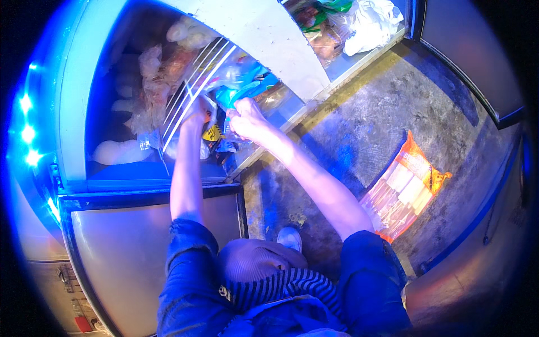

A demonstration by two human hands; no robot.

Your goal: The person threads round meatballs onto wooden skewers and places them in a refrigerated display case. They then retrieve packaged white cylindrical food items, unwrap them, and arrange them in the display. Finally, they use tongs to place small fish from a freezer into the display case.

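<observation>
Both arms reach into a lit refrigerator cabinet (139,182) filled with plastic bags. My right hand (246,120) is closed on a bright blue plastic bag (227,96) near the cabinet's front edge. My left hand (198,110) is to its left, beside a white wire rack (206,78) that looks tilted. Its fingers are partly hidden among the bags, so its grip is unclear. Just below the hands lies a dark packet with a yellow label (212,133) that bears writing. Cloudy clear bags (158,80) with blurred contents lie behind the rack.
An open door (139,252) swings out at lower left, another (467,54) at upper right. A pale upright panel (261,38) divides the cabinet; white and green bags (370,25) fill the right bay. An orange-and-clear packet (404,189) lies on the stained concrete floor (337,147).
</observation>
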